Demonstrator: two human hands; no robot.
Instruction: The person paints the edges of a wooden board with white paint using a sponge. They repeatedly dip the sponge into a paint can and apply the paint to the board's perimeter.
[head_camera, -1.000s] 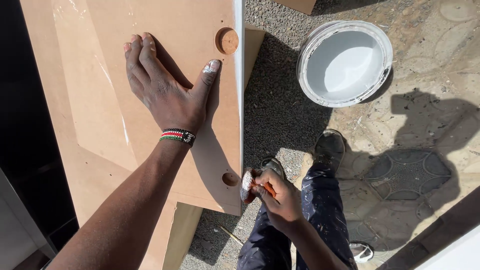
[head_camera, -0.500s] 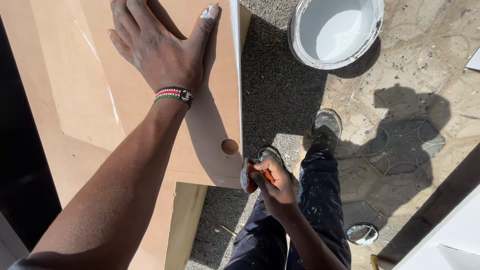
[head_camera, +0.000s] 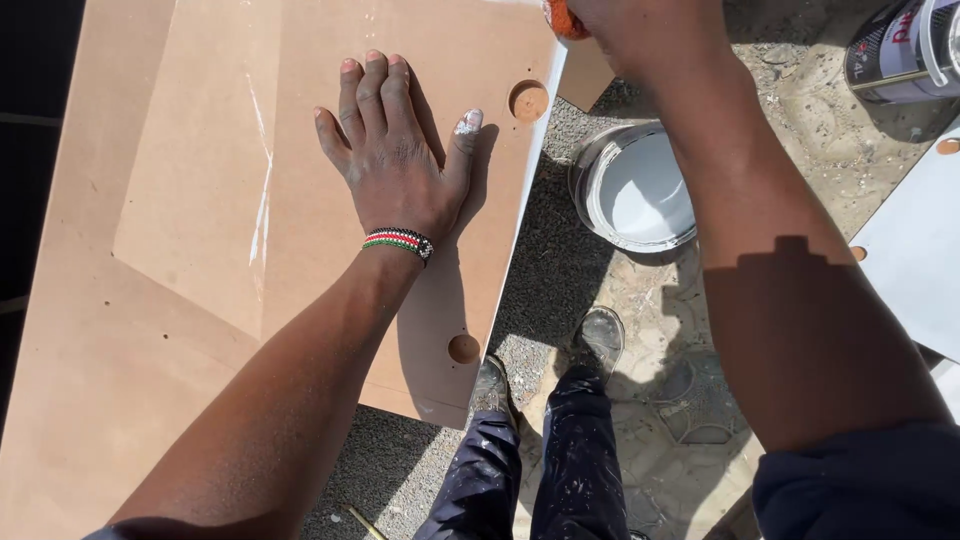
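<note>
At the left lies a large flat tan fibreboard panel (head_camera: 200, 150) with a shallow recessed centre and a white-painted right edge. It rests on another tan board (head_camera: 90, 400) beneath it. The left hand (head_camera: 395, 160) lies flat, palm down, on the upper panel, its fingers (head_camera: 370, 95) straight and held close together, the thumb spread out to the right with white paint on its nail. A beaded wristband (head_camera: 398, 241) in red, green, black and white circles the wrist.

Just right of the thumb tip is a round shallow hole (head_camera: 528, 100) near the panel's painted edge; a second, smaller round hole (head_camera: 463, 348) sits lower down near the same edge.

Right of the panel, on the gravel ground (head_camera: 545, 270), stands an open round bucket of white paint (head_camera: 640, 190). Below it are the person's dark, paint-flecked shoes (head_camera: 598, 340) and dark blue trousers (head_camera: 560, 470).

The right hand (head_camera: 640, 25) reaches to the top of the picture, above the panel's upper right corner, mostly cut off by the frame. An orange object (head_camera: 563, 18) shows at it, touching the hand; whether the fingers are spread or pinching it cannot be told.

At the far right a tin can (head_camera: 900, 50) lies on its side on the ground, and a white painted board (head_camera: 915, 250) shows below it.
</note>
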